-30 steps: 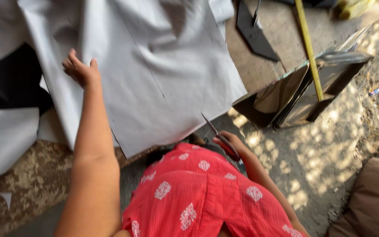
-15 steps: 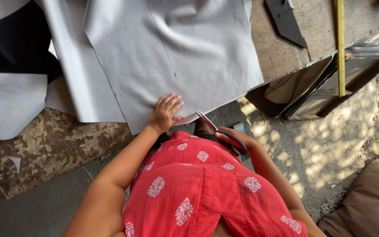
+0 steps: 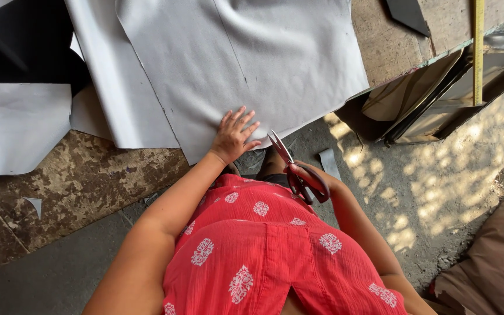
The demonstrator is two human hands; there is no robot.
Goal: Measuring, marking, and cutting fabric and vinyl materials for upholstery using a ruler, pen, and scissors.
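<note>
**A:** In the head view, what does the left hand [image 3: 233, 137] do?

**B:** It lies flat on the near edge of the grey sheet [image 3: 246, 64], palm down. The fingers are spread apart and straight; they press the sheet and do not pinch anything. The sheet lies on the floor in front of the person and covers most of the upper part of the view.

**A:** And the right hand [image 3: 313, 178]?

**B:** It holds the red-handled scissors [image 3: 296, 169]. The fingers are curled through the handles and closed around them. The blades point up toward the sheet's edge and are a little apart, just beside the left thumb. I cannot tell if the tips already touch the sheet.

**A:** How to make this cut well, in your opinion?

**B:** I think the flat hand should keep the sheet tight and stay to the side of the blades, not in front of them. The scissors should enter the edge straight, with long slow cuts.

**A:** Other things nearby?

**B:** A yellow measuring stick [image 3: 478, 52] lies on some boards [image 3: 427, 99] at the right, well apart.
</note>
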